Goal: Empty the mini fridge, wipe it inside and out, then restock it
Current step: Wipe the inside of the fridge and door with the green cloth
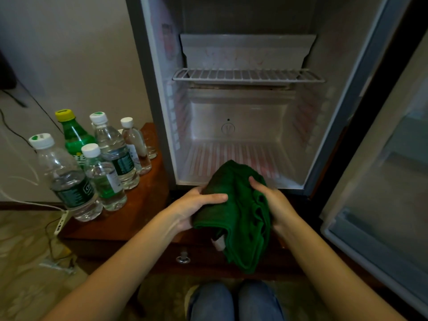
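Standing at the left of the frame, water bottles (67,181) and a green soda bottle (74,135) are crowding the wooden desk (139,205). At lower centre the left hand (192,205) is gripping a green cloth (240,216), the right hand (275,202) clutching its other side, in front of the open mini fridge (238,112), whose door (382,170) is hanging at right.

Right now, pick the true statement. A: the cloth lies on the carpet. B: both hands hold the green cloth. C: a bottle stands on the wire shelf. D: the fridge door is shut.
B: the left hand and the right hand both grip the green cloth in front of the open mini fridge.
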A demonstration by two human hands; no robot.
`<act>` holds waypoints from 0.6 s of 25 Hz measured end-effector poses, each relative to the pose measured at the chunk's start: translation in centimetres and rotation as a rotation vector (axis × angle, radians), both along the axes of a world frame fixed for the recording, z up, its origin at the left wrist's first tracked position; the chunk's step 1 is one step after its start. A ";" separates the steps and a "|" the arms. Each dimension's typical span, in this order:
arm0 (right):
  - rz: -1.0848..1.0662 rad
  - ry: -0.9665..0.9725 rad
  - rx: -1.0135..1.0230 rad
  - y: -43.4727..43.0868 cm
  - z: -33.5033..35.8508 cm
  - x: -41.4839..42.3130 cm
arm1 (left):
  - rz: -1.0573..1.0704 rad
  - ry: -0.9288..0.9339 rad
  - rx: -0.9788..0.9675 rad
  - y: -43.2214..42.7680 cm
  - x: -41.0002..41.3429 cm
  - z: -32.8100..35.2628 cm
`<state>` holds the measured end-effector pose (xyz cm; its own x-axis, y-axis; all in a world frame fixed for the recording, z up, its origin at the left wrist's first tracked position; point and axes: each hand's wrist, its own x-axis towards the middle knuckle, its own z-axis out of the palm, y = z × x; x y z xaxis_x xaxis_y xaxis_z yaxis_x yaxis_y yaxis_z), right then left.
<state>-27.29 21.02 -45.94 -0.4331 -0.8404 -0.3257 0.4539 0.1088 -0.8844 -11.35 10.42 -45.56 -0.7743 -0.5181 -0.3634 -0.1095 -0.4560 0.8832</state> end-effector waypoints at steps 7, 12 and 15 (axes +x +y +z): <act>0.051 0.129 -0.054 -0.8 -0.6 -0.4 | -0.126 -0.075 -0.018 -2.1 0.4 0.5; -0.238 0.405 -0.131 -2.6 -0.9 -1.9 | 0.175 -0.046 -0.122 -2.2 -1.6 3.5; -0.328 0.583 -0.149 -1.7 -2.6 -3.7 | 0.479 0.026 -0.486 -3.7 -2.3 5.7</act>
